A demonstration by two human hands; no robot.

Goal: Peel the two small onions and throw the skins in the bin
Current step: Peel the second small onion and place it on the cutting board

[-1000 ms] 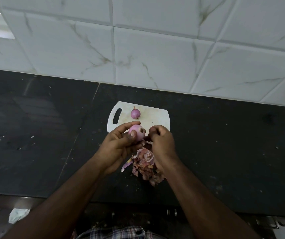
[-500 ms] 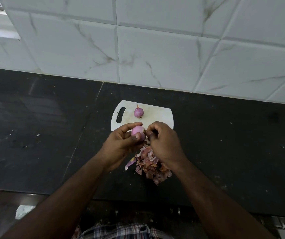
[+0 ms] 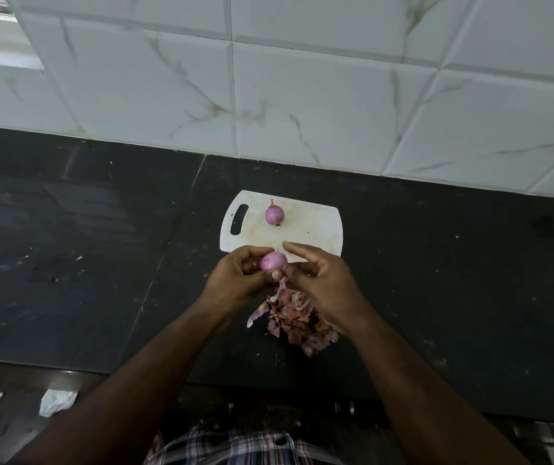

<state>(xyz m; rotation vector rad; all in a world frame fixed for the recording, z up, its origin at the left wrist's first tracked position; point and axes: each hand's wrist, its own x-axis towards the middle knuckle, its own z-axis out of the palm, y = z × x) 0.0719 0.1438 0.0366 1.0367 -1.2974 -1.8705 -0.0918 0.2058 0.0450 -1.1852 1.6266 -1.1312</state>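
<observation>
Fingers and thumb of the left hand [image 3: 238, 280] curl round a small, smooth pink peeled onion [image 3: 272, 261] above the near edge of the white plastic cutting board [image 3: 309, 229]; the right hand [image 3: 322, 280] beside it has loosely spread fingers. The onion is probably light, firm and slippery, best held around its middle. No writing is visible.

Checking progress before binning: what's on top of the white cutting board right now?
One small onion lies on the cutting board, near its handle slot. The hands, left gripping the second onion, cover the board's near edge, so that strip is hidden.
</observation>
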